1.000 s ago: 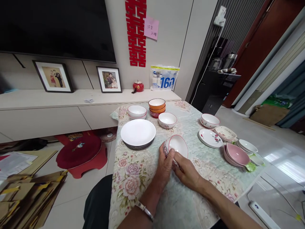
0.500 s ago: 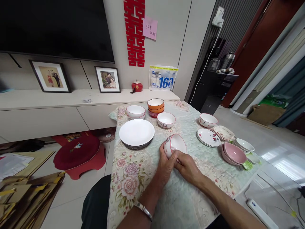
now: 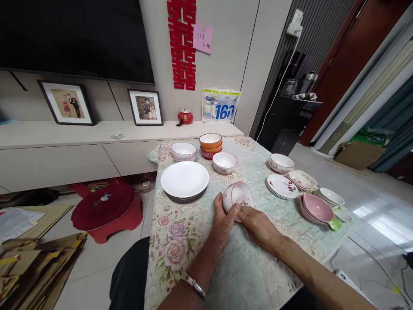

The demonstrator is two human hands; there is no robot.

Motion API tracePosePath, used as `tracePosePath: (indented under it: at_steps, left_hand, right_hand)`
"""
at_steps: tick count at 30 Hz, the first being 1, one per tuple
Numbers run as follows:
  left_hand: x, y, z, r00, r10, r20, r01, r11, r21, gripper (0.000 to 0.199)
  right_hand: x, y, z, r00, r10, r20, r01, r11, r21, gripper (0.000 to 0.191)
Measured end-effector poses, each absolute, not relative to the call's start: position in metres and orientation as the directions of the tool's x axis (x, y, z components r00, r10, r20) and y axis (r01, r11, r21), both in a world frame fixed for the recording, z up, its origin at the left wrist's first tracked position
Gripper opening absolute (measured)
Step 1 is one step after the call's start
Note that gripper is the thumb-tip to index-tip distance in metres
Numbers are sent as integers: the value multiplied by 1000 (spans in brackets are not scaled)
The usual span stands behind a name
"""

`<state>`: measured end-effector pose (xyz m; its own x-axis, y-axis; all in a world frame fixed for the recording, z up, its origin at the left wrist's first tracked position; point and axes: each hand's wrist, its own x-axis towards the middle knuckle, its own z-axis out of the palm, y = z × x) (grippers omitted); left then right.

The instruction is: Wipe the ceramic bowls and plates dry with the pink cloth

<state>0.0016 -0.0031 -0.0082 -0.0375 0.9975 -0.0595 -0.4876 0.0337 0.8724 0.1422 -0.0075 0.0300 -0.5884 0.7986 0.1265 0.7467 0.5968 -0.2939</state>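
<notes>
A white bowl with a red rim [image 3: 230,196] is tilted on its side above the table, its inside facing right and toward me. My left hand [image 3: 222,219] grips it from the left, thumb over the near rim. My right hand [image 3: 258,224] is closed at the bowl's near rim, fingers pinched next to the left thumb; its fingertips are partly hidden. A small greyish patch shows inside the bowl by those fingers, and I cannot tell whether it is a print or something held. Beyond stands a similar white bowl [image 3: 225,162], upright.
Around the flowered tablecloth [image 3: 180,224] stand stacked white plates [image 3: 185,178], white bowls [image 3: 183,150], orange bowls [image 3: 211,142], flower-print plates [image 3: 282,186], pink leaf-shaped dishes [image 3: 318,207] and another bowl [image 3: 282,162]. A red stool [image 3: 106,206] is at the left.
The bowl has turned a little in my hands, moving its printed side out of view. My right hand has shifted slightly right and down. The other dishes stay put.
</notes>
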Motion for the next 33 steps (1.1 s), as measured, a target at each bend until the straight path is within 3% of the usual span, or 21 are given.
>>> tracePosePath:
  at_steps: [4, 6, 7, 9, 11, 15, 17, 19, 23, 26, 29, 33]
  left_hand:
    - [2, -6, -8, 4, 1000, -6, -491, 7, 871, 86]
    - [1, -7, -7, -14, 1000, -8, -494, 0, 869, 78]
    - [0, -7, -6, -25, 1000, -12, -494, -2, 870, 73]
    - [-2, -7, -5, -42, 999, -21, -493, -2, 870, 67]
    - [-4, -6, -4, -37, 999, -28, -500, 6, 866, 65]
    - [-3, -3, -4, -28, 998, -64, -513, 41, 857, 69]
    - [-1, -2, -5, -47, 995, -88, -503, 52, 863, 72]
    - [0, -3, -6, -60, 995, -77, -484, 38, 874, 77]
    - [1, -7, -6, -45, 999, -4, -468, -17, 884, 80]
    - [-2, -8, -6, -65, 998, -8, -472, -23, 881, 70]
    - [-4, -6, -7, -78, 996, -47, -474, 5, 881, 66]
    - [-2, -3, -9, -103, 991, -85, -476, 26, 879, 69]
  right_hand:
    - [119, -12, 27, -344, 908, 241, 648, 415, -639, 13]
    - [112, -14, 26, -340, 898, 281, 558, 432, -708, 9]
    - [112, -14, 26, -388, 871, 302, 526, 478, -703, 17]
    - [117, -14, 27, -530, 788, 315, 511, 593, -623, 39]
    - [127, -11, 29, -654, 709, 262, 554, 685, -472, 48]
    - [145, -5, 34, -693, 708, 134, 692, 706, -153, 32]
    - [145, -4, 34, -662, 741, 114, 728, 671, -138, 29]
    - [139, -6, 33, -620, 774, 129, 732, 630, -259, 26]
    - [120, -11, 29, -465, 856, 227, 613, 496, -615, 11]
    - [115, -14, 30, -463, 844, 270, 513, 504, -695, 19]
    - [123, -14, 34, -615, 748, 250, 542, 631, -555, 40]
    - [142, -10, 36, -706, 696, 129, 663, 714, -226, 32]
